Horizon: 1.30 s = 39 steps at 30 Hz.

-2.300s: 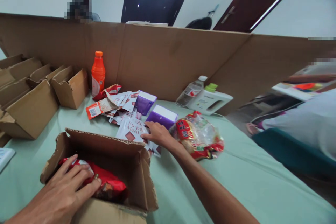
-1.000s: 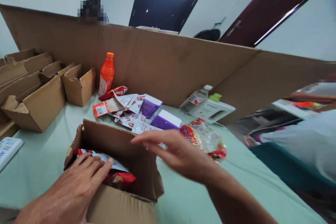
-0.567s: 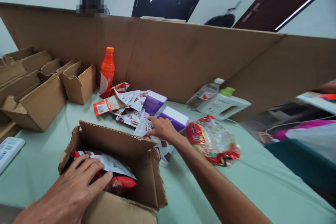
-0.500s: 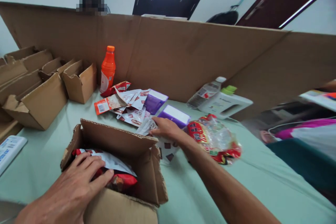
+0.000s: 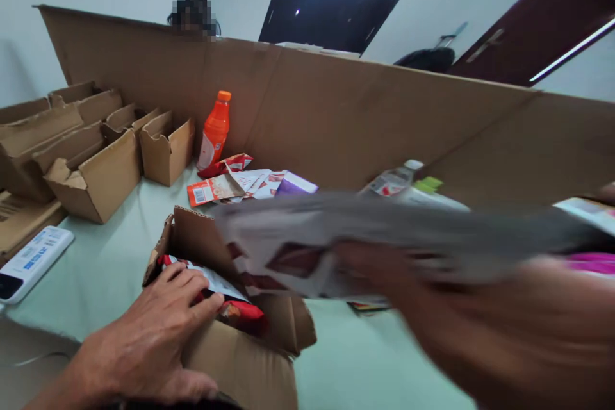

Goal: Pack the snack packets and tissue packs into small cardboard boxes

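My left hand (image 5: 158, 327) lies over the near left side of an open cardboard box (image 5: 283, 323). Its fingers are stretched out on red and white snack packets (image 5: 243, 315) inside, with the thumb spread apart outside. My right hand (image 5: 461, 314), smeared by motion, is closed on a white snack packet (image 5: 298, 256) with dark red shapes. This packet is raised above the box's right side and hides part of it. Behind lie more white packets (image 5: 257, 180), an orange-ended packet (image 5: 211, 191), a red packet (image 5: 225, 165) and a purple and white pack (image 5: 296, 184).
An orange bottle (image 5: 215, 131) stands at the back by a tall cardboard wall (image 5: 336, 115). Several open cardboard boxes (image 5: 103, 173) are at left, near a white device (image 5: 36, 266). A clear bottle (image 5: 394, 180) leans at back right. A person's head shows beyond the wall.
My right hand has lifted the white snack packet off the table and swung it up towards me, above the box. My left hand stays on the packets. The view has shifted slightly.
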### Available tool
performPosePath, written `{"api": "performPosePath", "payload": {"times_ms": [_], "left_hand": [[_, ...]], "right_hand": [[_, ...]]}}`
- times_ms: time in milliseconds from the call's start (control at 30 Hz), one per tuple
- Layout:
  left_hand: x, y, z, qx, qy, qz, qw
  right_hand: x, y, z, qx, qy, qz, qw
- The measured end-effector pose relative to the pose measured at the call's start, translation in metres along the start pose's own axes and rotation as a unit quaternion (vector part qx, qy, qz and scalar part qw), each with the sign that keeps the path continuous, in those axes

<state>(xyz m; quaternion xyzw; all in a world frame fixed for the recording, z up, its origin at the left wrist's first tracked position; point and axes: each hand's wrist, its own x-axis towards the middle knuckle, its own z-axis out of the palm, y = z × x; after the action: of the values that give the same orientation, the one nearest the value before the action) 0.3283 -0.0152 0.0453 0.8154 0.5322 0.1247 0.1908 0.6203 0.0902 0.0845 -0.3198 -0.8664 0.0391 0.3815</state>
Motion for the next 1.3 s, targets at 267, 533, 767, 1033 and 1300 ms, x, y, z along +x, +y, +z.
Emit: {"api": "performPosePath", "payload": {"times_ms": [267, 533, 767, 1033, 1300], "left_hand": [[-0.01, -0.001, 0.007, 0.01, 0.037, 0.005, 0.999], [-0.028, -0.006, -0.005, -0.037, 0.127, 0.085, 0.987], [-0.082, -0.046, 0.006, -0.171, 0.362, 0.028, 0.916], [-0.051, -0.052, 0.02, -0.082, 0.257, 0.017, 0.963], [-0.033, -0.04, 0.023, -0.128, 0.366, -0.089, 0.918]], "right_hand": [[0.071, -0.063, 0.119, -0.121, -0.49, -0.084, 0.859], [0.079, -0.047, 0.119, -0.03, -0.497, -0.075, 0.864], [0.005, 0.011, 0.04, 0.067, -0.021, 0.068, 0.995], [-0.054, 0.003, 0.089, 0.063, 0.007, -0.01, 0.998], [-0.012, 0.025, 0.076, 0.093, 0.088, 0.088, 0.988]]}}
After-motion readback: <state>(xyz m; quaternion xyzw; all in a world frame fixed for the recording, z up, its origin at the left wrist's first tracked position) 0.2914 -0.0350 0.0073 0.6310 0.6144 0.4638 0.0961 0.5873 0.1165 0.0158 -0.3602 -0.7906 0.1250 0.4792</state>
